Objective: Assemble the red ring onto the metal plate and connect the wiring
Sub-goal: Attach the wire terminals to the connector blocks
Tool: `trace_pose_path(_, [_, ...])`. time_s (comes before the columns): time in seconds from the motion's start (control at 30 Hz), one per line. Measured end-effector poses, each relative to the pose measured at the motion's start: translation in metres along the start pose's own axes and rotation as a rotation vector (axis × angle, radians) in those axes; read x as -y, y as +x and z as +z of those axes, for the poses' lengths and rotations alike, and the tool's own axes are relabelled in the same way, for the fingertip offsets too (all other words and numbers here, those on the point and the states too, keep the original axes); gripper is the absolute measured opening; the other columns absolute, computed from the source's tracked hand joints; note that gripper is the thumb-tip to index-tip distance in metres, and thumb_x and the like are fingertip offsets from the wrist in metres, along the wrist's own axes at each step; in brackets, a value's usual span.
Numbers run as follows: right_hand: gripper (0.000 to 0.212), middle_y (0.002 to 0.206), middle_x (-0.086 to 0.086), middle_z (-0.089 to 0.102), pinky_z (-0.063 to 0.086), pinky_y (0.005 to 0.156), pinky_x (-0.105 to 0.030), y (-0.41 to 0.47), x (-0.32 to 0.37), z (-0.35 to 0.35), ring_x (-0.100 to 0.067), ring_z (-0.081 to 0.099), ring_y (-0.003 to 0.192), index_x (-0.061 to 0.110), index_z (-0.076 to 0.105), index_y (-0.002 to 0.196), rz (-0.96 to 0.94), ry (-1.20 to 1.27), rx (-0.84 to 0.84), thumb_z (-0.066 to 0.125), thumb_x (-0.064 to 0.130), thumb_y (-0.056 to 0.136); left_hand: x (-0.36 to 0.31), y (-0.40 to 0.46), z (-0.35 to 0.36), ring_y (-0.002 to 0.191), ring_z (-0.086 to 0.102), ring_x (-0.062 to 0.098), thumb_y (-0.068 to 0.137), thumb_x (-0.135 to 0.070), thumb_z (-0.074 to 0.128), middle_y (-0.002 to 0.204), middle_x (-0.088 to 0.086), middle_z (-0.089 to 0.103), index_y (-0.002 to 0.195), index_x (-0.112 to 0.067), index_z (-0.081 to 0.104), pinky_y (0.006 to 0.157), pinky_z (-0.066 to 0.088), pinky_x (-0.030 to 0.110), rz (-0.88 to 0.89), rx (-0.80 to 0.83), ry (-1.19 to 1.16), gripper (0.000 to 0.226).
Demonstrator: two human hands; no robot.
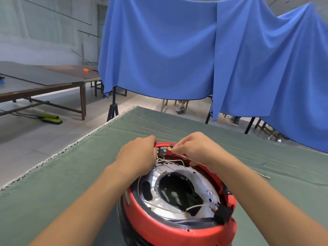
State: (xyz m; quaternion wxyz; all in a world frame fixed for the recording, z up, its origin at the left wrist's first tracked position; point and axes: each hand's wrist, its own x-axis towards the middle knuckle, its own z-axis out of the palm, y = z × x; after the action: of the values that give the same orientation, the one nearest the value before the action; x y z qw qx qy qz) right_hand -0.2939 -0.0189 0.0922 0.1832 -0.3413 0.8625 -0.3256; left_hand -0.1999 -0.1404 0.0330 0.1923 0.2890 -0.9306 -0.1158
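Red ring (pixel 179 226) sits around the metal plate (pixel 179 176) at the near middle of the surface (pixel 266 157), already seated by the look of it; wiring is the job in hand. My left hand (pixel 140 153) is at the far rim, fingers curled over the edge beside the small black terminal block (pixel 162 151); whether they actually pinch the block or only brace it I cannot tell. My right hand (pixel 195 150) pinches a thin white wire (pixel 186 158) just behind its brass connector (pixel 169 148), the tip just beside the block. I judge the ring stiff, light plastic, best steadied by its rim. The plate looks thin and shiny, probably sharp at the central cut-out, so keep fingers off that edge. The wires are limp and fine; take hold close to the connector, not mid-length, or the tip will wander. The connectors look easy to bend. A second black block (pixel 222 214) with its own white lead sits at the near right of the ring. One loose lead trails right onto the cloth, ending in a ring lug (pixel 267 177). The surface is covered in wrinkled green cloth, soft, so the assembly may rock under pressure. Beyond: blue drapes (pixel 177 50) hung on stands, long wooden tables (pixel 44 82) at far left, pale floor.
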Motion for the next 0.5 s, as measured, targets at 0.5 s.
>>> trace_pose_path(0.5, [0.021, 0.039, 0.007, 0.036, 0.023, 0.035, -0.014, 0.020, -0.002, 0.010, -0.004, 0.029, 0.031, 0.013, 0.055, 0.070, 0.406, 0.209, 0.198, 0.065, 0.011, 0.088, -0.002, -0.002, -0.003, 0.102, 0.056, 0.030, 0.099, -0.027, 0.039, 0.116, 0.008, 0.062, 0.119, -0.019, 0.053, 0.073, 0.036, 0.034, -0.009, 0.016, -0.034, 0.026])
